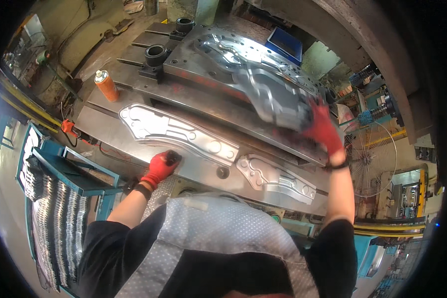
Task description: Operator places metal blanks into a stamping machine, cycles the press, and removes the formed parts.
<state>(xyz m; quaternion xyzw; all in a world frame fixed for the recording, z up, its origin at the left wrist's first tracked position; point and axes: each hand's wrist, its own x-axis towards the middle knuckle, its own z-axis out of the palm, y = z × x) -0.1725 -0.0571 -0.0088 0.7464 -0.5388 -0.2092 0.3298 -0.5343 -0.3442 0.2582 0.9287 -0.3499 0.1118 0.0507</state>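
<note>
My right hand, in a red glove and smeared by motion, grips the right end of a stamped metal panel. The panel is blurred and tilted over the front edge of the steel die. On the bench in front of the die lie a long, shiny stamped panel and, to its right, a shorter stamped part. My left hand, also red-gloved, is closed at the bench's near edge, just below the long panel. A dark patch shows at its fingers; what it holds, if anything, is unclear.
An orange spray can stands at the bench's left end. Two dark round bushings, one of them nearer, rise left of the die. A blue tray sits behind it. Several nested metal parts fill a blue rack at left; a round fan is at right.
</note>
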